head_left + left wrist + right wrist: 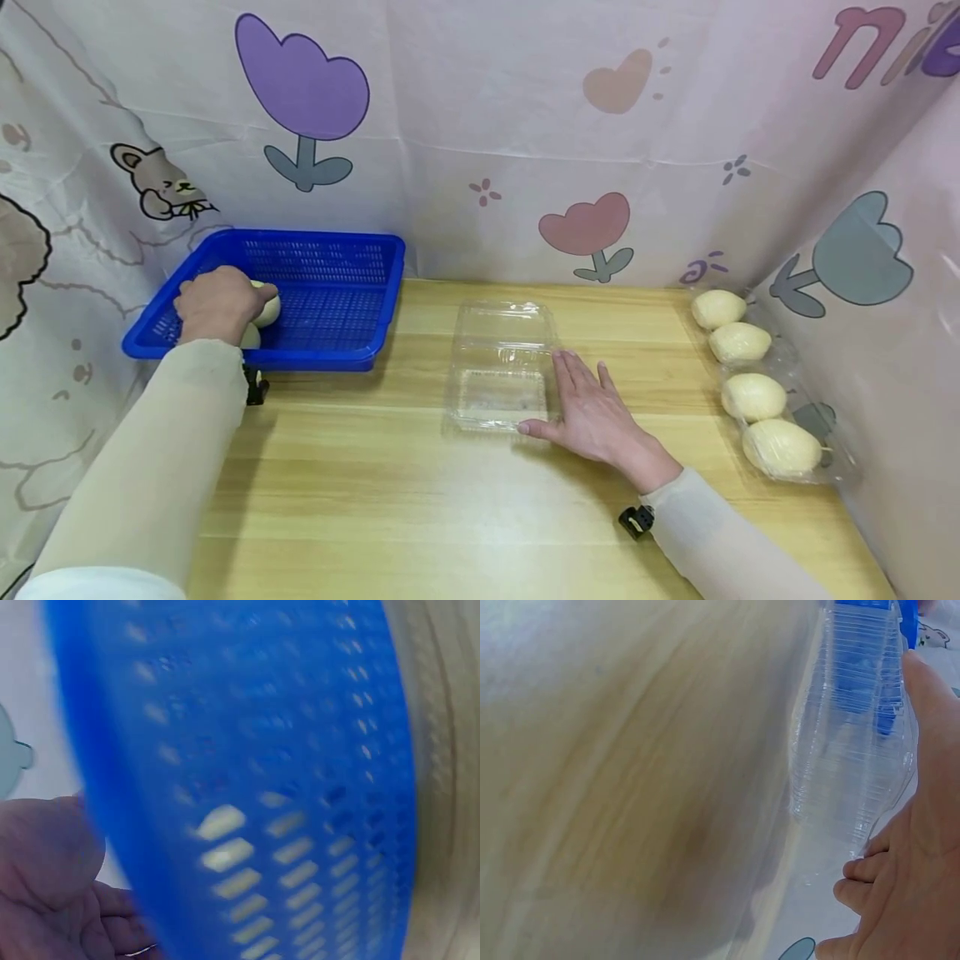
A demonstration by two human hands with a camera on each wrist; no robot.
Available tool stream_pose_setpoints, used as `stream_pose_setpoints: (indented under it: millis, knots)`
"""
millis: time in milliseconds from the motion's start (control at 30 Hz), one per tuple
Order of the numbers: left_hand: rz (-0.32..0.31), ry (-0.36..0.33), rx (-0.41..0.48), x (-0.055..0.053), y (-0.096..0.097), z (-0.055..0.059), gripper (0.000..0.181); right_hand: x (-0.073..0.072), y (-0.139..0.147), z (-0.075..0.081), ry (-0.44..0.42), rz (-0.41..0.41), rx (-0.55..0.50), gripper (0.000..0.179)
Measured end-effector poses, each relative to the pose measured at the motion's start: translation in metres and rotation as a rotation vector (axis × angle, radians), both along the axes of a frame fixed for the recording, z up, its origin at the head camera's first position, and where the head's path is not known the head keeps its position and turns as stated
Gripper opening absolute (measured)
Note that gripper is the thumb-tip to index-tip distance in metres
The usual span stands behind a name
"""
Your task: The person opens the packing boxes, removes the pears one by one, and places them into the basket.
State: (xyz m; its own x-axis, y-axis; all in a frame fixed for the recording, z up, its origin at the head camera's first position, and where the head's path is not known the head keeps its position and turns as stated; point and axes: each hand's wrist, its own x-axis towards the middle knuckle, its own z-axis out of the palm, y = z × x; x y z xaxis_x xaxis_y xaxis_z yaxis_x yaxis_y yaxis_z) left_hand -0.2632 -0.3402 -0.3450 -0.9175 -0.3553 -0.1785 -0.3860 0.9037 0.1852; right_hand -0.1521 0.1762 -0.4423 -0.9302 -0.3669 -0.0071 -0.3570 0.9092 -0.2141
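My left hand (220, 302) reaches down into the blue plastic basket (352, 364), over pale yellow oval fruits. One fruit (267, 310) shows beside the thumb, with part of another below it. The fingers are mostly hidden, so I cannot tell whether they grip a fruit. In the left wrist view the basket's slotted wall (262, 750) covers much of the hand. My right hand (596, 417) lies with fingers extended at the right side of a clear plastic box (501, 400), thumb at its near corner. That box stands with its lid up, and the right wrist view shows its ribbed side (855, 735).
Along the table's right edge, several more pale yellow fruits (753, 397) sit in clear plastic packaging (840, 450). A printed curtain (465, 100) hangs behind the wooden table (420, 500) and along both sides.
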Motion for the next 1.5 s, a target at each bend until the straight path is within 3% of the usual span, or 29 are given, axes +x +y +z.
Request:
stream_pose_setpoints:
  millis: [133, 267, 467, 600, 800, 1000, 1267, 1500]
  knots:
    - [-0.035, 0.05, 0.02, 0.007, 0.018, 0.011, 0.084, 0.0, 0.0, 0.0, -0.003, 0.007, -0.002, 0.134]
    - [-0.095, 0.143, 0.026, 0.017, 0.045, 0.023, 0.07, 0.0, 0.001, 0.0, -0.008, 0.009, -0.004, 0.134]
    - [-0.233, 0.297, 0.029, 0.038, 0.095, 0.037, 0.065, 0.003, 0.003, 0.0, -0.003, 0.017, -0.016, 0.134]
    - [-0.357, 0.374, 0.08, 0.057, 0.135, 0.039, 0.06, 0.005, 0.005, 0.0, -0.008, 0.016, -0.026, 0.134]
    - [-0.531, 0.408, 0.196, 0.087, 0.191, 0.025, 0.057, 0.009, 0.006, -0.001, -0.007, 0.021, -0.042, 0.133]
    - [-0.681, 0.377, 0.251, 0.103, 0.229, -0.001, 0.053, 0.013, 0.007, -0.002, 0.0, 0.03, -0.055, 0.131]
    - [-0.791, 0.254, 0.231, 0.114, 0.254, -0.038, 0.06, 0.017, 0.007, -0.003, 0.011, 0.047, -0.07, 0.131]
    - [-0.938, 0.18, 0.166, 0.119, 0.268, -0.048, 0.091, 0.022, 0.009, -0.005, 0.032, 0.059, -0.066, 0.13]
